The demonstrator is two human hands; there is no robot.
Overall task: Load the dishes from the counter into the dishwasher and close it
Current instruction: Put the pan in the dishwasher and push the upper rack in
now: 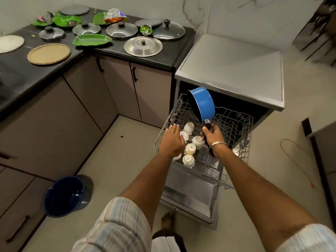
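The black L-shaped counter runs along the left and back walls, and beside its right end stands the dishwasher, its door folded down flat toward the person. The wire rack is pulled out over that door. On the counter sit a steel domed lid, three glass lids with black knobs, a long green leaf-shaped tray, more green plates at the back, and a round tan mat near the corner. A dark blue bucket stands on the floor by the lower cabinets. Above the rack, the blue saucepan is tipped on its side with its dark inside facing left, and the right hand, a metal bangle on its wrist, has its fingers curled around the pan's black handle. The left hand is spread flat with straight fingers over the rack's left edge, just above the cups; whether it touches them I cannot tell. Several white cups lie upturned in the rack's near left section, between the two hands.
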